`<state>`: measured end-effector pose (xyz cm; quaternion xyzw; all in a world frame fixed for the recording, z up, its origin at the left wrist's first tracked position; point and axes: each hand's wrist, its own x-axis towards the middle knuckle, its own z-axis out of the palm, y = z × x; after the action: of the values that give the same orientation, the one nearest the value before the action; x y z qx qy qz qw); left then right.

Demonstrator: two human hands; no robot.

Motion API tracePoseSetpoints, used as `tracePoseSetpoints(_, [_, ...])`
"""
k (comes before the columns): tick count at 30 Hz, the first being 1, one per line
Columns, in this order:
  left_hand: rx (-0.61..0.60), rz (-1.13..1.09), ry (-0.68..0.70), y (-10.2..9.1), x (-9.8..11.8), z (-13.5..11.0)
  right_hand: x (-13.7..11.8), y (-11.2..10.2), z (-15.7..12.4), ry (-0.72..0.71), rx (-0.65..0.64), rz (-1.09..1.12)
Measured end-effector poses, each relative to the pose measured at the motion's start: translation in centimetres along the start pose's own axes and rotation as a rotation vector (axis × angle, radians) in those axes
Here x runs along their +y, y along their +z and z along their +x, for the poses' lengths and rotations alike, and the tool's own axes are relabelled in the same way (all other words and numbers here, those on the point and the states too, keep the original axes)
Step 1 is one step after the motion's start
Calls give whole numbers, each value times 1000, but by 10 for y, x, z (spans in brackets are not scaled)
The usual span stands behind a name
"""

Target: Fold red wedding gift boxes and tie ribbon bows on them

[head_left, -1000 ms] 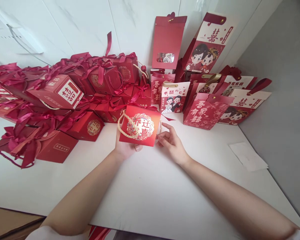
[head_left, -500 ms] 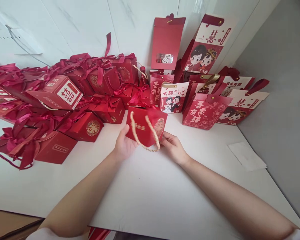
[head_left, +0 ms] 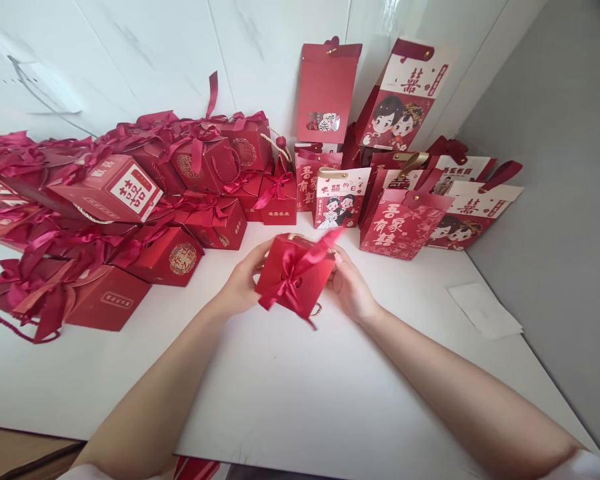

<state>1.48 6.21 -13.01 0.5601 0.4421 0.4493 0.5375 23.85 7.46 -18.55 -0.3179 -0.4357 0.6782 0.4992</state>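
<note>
Between my hands is a red gift box (head_left: 307, 283), its top facing me with a glossy red ribbon bow (head_left: 291, 277) tied across it. My left hand (head_left: 245, 277) grips its left side, fingers curled behind. On the right side, my right hand (head_left: 351, 287) holds the box with its fingers partly hidden. A bit of gold cord handle (head_left: 317, 309) shows below the box. Just behind stands another small red box (head_left: 279, 208) with a ribbon and gold lettering.
A heap of red ribboned boxes (head_left: 111, 297) fills the left of the white table (head_left: 280, 400). Several red and white gift bags (head_left: 407, 223) stand at the back right. A folded white paper (head_left: 484, 311) lies near the right edge, beside a grey wall (head_left: 555, 167).
My hands have tilted the gift box, so its bow-tied top now faces me instead of the side with the gold cord handle. The small red box behind has come into fuller view.
</note>
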Motion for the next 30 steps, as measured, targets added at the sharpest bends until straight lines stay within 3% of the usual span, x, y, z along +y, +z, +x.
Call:
tracePoseSetpoints(4, [157,91,101,-13,-10,8,4,0,0,-26,-4,-22])
tracePoseSetpoints(10, [504,-24,-53,-38,-13,24,6,3,-3,98,-83,-228])
tracePoseSetpoints(13, [511,-99,-133,-50,-9,26,5,4,-5,115,-84,-262])
tracePoseSetpoints(15, [464,-10,-140,-51,-3,22,5,4,-6,109,-71,-259])
tracePoseSetpoints(18, [441,361,-41,-37,19,5,5,3,-4,100,-47,-237])
tracePoseSetpoints(21, [493,753,40,-5,52,-14,4,3,-1,83,-14,-170])
tracePoseSetpoints(25, [407,1213,-116,38,83,-24,3,4,2,58,9,-129])
tracePoseSetpoints(27, [382,1306,-169,51,85,-24,3,4,3,50,13,-122])
tracePoseSetpoints(30, [355,1209,-171,58,78,-23,3,3,4,48,13,-124])
